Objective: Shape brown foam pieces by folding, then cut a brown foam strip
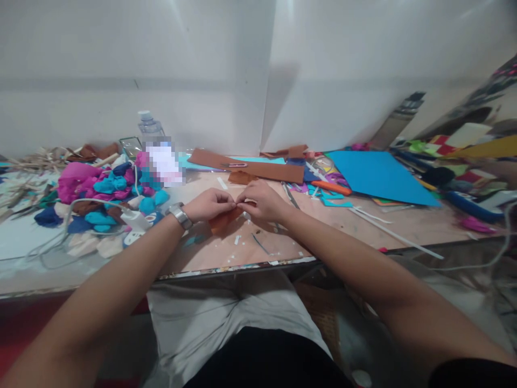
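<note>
Over the middle of the table, my left hand point(212, 205) and my right hand point(262, 200) meet with their fingertips together. Both pinch a small piece of brown crepe paper point(220, 222), which hangs below the fingers, mostly under the left hand. A silver watch sits on my left wrist. Just beyond my hands lies a crumpled brown paper piece point(241, 177). Behind it is a long brown paper strip point(266, 171) with a slim metal tool point(235, 165), perhaps small snips, on top.
At left are bunched coloured paper balls point(107, 183), a white charger point(135, 220) with cable, a blurred phone point(163, 161) and a clear bottle point(149, 125). To the right lie a blue sheet point(383, 175), an orange cutter point(331, 187) and a white stick point(398, 234). A wall stands behind.
</note>
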### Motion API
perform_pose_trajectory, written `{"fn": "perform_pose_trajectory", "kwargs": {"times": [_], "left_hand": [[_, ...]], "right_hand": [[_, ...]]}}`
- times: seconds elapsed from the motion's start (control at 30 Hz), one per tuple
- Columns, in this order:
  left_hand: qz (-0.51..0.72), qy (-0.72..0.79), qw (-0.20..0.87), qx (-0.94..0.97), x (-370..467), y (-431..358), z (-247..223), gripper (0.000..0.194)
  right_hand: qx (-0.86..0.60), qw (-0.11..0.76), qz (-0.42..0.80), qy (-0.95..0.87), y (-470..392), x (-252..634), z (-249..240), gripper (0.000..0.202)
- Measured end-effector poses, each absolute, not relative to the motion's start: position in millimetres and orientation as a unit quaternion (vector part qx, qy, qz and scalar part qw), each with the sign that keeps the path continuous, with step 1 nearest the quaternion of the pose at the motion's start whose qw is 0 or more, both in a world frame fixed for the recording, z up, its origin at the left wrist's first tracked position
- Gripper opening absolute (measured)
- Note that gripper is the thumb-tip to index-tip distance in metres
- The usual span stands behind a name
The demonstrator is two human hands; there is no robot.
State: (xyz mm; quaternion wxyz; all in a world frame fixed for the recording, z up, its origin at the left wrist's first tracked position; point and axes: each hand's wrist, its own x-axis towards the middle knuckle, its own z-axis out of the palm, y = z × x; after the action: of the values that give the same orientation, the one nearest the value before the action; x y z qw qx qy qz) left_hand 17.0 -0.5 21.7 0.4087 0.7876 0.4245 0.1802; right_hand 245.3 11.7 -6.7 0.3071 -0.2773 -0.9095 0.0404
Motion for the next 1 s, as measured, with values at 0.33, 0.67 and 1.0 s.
{"fn": "perform_pose_trajectory", "kwargs": {"times": [0.33,0.67,1.0], "left_hand": [[0.206,0.404,0.271,0.849,17.2,-1.2,18.7,0.033],[0.162,0.373,0.043,0.913,24.2,-7.0,13.9,0.03],[0.186,0.384,0.091,0.9,21.1,-4.4,14.8,0.032]], "right_hand": [[-0.307,0.304,0.032,-0.901,8.1,243.2,-8.5,0.012],[-0.345,0.219,0.08,-0.909,7.9,239.6,-2.7,0.018],[-0.341,0.261,0.108,-0.897,10.6,244.7,-3.5,0.016]]}}
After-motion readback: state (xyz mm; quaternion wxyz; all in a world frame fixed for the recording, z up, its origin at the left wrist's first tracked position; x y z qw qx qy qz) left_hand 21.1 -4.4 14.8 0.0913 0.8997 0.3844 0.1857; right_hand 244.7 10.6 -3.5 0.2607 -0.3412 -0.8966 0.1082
